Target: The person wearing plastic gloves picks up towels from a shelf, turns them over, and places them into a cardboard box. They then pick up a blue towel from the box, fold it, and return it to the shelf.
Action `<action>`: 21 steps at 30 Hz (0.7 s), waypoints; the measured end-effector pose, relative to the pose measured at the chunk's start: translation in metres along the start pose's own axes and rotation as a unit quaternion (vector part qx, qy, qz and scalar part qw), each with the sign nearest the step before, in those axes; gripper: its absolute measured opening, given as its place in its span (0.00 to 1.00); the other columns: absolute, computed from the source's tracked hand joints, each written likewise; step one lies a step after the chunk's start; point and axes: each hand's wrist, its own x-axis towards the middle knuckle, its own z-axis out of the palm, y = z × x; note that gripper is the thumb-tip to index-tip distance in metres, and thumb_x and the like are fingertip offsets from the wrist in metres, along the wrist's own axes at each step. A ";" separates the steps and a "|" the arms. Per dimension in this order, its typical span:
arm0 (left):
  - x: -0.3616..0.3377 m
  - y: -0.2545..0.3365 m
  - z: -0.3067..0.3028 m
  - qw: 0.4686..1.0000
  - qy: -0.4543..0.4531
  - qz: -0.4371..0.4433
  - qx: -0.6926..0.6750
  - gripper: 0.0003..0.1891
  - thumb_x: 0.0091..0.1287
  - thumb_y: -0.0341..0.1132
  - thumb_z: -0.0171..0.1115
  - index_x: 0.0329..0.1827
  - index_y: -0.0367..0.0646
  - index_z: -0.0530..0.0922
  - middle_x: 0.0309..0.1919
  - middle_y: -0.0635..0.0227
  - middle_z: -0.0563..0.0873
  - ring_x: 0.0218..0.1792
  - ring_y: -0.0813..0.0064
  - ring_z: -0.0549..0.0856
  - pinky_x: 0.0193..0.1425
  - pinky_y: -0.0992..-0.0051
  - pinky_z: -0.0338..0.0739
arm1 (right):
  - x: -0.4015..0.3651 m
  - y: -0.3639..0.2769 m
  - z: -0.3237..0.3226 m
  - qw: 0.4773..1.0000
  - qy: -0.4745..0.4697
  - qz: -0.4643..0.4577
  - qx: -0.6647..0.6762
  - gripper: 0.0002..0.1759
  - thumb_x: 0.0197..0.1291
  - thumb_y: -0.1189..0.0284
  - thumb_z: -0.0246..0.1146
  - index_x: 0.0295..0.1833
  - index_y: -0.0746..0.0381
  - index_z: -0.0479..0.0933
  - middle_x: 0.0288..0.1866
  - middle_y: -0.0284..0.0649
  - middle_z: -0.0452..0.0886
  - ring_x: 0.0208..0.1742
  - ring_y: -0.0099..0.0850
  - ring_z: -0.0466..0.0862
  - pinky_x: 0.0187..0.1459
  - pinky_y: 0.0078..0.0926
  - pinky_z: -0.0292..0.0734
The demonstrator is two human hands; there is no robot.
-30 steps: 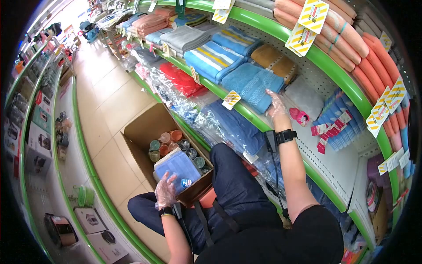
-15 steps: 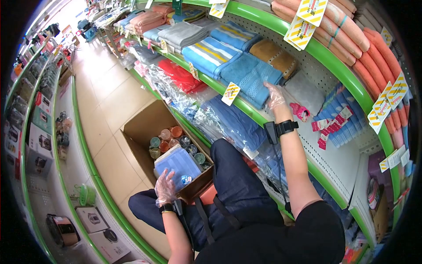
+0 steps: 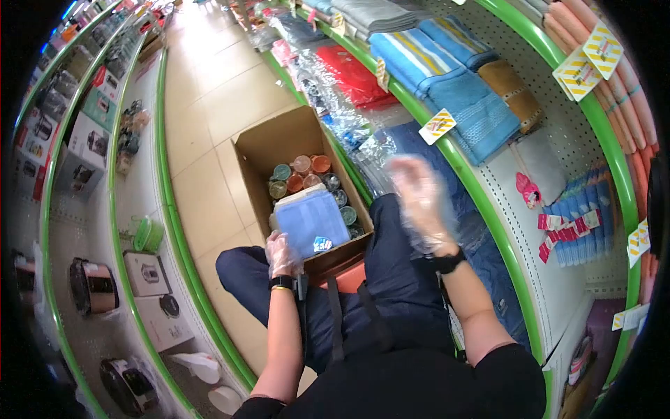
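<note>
My left hand (image 3: 280,254), in a clear plastic glove, is at the near left corner of an open cardboard box (image 3: 252,167), against the edge of a folded blue cloth (image 3: 313,222) with a small label. Its fingers are close together at the cloth's edge. Several round jars with coloured lids (image 3: 302,165) stand behind and beside the cloth inside the box. My right hand (image 3: 421,199), gloved too and blurred by motion, is in the air right of the box, over my knee, in front of the lower shelf. Nothing shows clearly in it.
Folded blue towels (image 3: 467,105) lie on the shelf at the right, behind a green edge (image 3: 417,110) with price tags. Plastic-wrapped clothes, one red packet (image 3: 352,75), fill the shelf below. Boxed appliances (image 3: 88,143) stand on the left shelves. A tiled aisle (image 3: 202,157) runs between.
My right hand has left the blue towels on the shelf and moved left and down, towards the box. My left hand stays at the folded cloth. The view has shifted.
</note>
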 end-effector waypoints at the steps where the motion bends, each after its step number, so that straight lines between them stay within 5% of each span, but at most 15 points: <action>1: -0.008 0.022 0.001 1.000 0.005 -0.004 0.002 0.10 0.55 0.40 0.57 0.22 0.45 0.76 0.21 0.66 0.79 0.26 0.69 0.79 0.30 0.71 0.73 | -0.009 0.017 0.021 0.992 -0.108 0.071 -0.015 0.15 0.59 0.71 0.57 0.51 0.65 0.71 0.46 0.44 0.78 0.49 0.34 0.78 0.52 0.28 0.72; 3: -0.023 0.090 -0.007 0.980 0.043 -0.193 -0.021 0.11 0.50 0.40 0.60 0.27 0.40 0.79 0.28 0.58 0.83 0.33 0.65 0.83 0.36 0.68 0.75 | -0.034 0.113 0.071 0.955 -0.247 0.159 -0.039 0.24 0.56 0.60 0.59 0.51 0.68 0.72 0.48 0.51 0.78 0.52 0.41 0.78 0.53 0.30 0.71; 4: -0.016 0.054 -0.003 0.988 0.025 -0.116 0.098 0.16 0.53 0.38 0.58 0.38 0.33 0.76 0.25 0.61 0.81 0.25 0.70 0.79 0.30 0.73 0.74 | -0.039 0.114 0.084 0.931 -0.290 0.156 -0.158 0.30 0.53 0.56 0.60 0.54 0.69 0.69 0.51 0.54 0.76 0.53 0.44 0.77 0.54 0.31 0.71; 5: -0.016 0.064 -0.008 0.989 -0.028 -0.039 0.139 0.18 0.51 0.38 0.58 0.39 0.32 0.76 0.31 0.54 0.83 0.30 0.64 0.82 0.36 0.70 0.75 | -0.043 0.117 0.095 0.892 -0.328 0.149 -0.274 0.37 0.50 0.52 0.61 0.57 0.71 0.67 0.54 0.56 0.74 0.54 0.47 0.76 0.54 0.32 0.70; 7: -0.027 0.117 -0.019 0.979 -0.091 -0.174 0.063 0.21 0.51 0.42 0.59 0.40 0.32 0.77 0.35 0.49 0.83 0.37 0.56 0.83 0.43 0.67 0.75 | -0.059 0.150 0.117 0.875 -0.333 0.176 -0.305 0.42 0.49 0.51 0.61 0.60 0.72 0.60 0.54 0.56 0.73 0.55 0.48 0.75 0.55 0.35 0.69; 9: -0.025 0.082 -0.009 0.974 -0.098 -0.175 0.109 0.22 0.51 0.43 0.60 0.41 0.32 0.77 0.36 0.48 0.83 0.39 0.55 0.83 0.44 0.66 0.75 | -0.065 0.160 0.131 0.855 -0.340 0.203 -0.335 0.47 0.49 0.49 0.61 0.63 0.73 0.54 0.54 0.56 0.72 0.55 0.48 0.75 0.56 0.39 0.68; 11: -0.027 0.085 -0.011 0.967 -0.107 -0.174 0.153 0.23 0.51 0.45 0.61 0.41 0.33 0.77 0.37 0.48 0.83 0.40 0.54 0.82 0.45 0.64 0.75 | -0.065 0.158 0.135 0.768 -0.373 0.327 -0.405 0.48 0.49 0.51 0.61 0.64 0.73 0.51 0.57 0.55 0.71 0.56 0.45 0.74 0.56 0.38 0.68; 13: -0.031 0.119 -0.020 0.947 -0.134 -0.187 0.226 0.24 0.50 0.48 0.62 0.41 0.34 0.78 0.40 0.47 0.82 0.44 0.51 0.81 0.47 0.62 0.74 | -0.065 0.162 0.133 0.766 -0.378 0.324 -0.407 0.49 0.48 0.50 0.62 0.65 0.71 0.49 0.57 0.53 0.71 0.58 0.44 0.74 0.56 0.40 0.68; 17: -0.039 0.146 -0.026 0.968 -0.038 -0.169 0.182 0.25 0.47 0.47 0.66 0.39 0.33 0.77 0.35 0.49 0.82 0.39 0.53 0.82 0.45 0.65 0.75 | -0.059 0.145 0.122 0.767 -0.348 0.360 -0.401 0.41 0.47 0.52 0.65 0.61 0.66 0.60 0.56 0.51 0.73 0.56 0.44 0.75 0.54 0.37 0.69; 19: -0.039 0.138 -0.021 0.972 -0.003 -0.158 0.172 0.24 0.44 0.44 0.68 0.39 0.33 0.76 0.34 0.51 0.82 0.38 0.54 0.82 0.44 0.65 0.75 | -0.063 0.158 0.115 0.838 -0.291 0.340 -0.311 0.33 0.44 0.54 0.68 0.51 0.66 0.72 0.48 0.51 0.78 0.50 0.42 0.79 0.50 0.34 0.72; 21: -0.038 0.138 -0.019 0.973 0.024 -0.190 0.130 0.24 0.44 0.42 0.68 0.41 0.34 0.76 0.35 0.52 0.82 0.38 0.56 0.82 0.44 0.65 0.75 | -0.064 0.165 0.110 0.845 -0.290 0.351 -0.282 0.32 0.44 0.53 0.67 0.49 0.67 0.74 0.48 0.53 0.78 0.50 0.42 0.79 0.50 0.33 0.71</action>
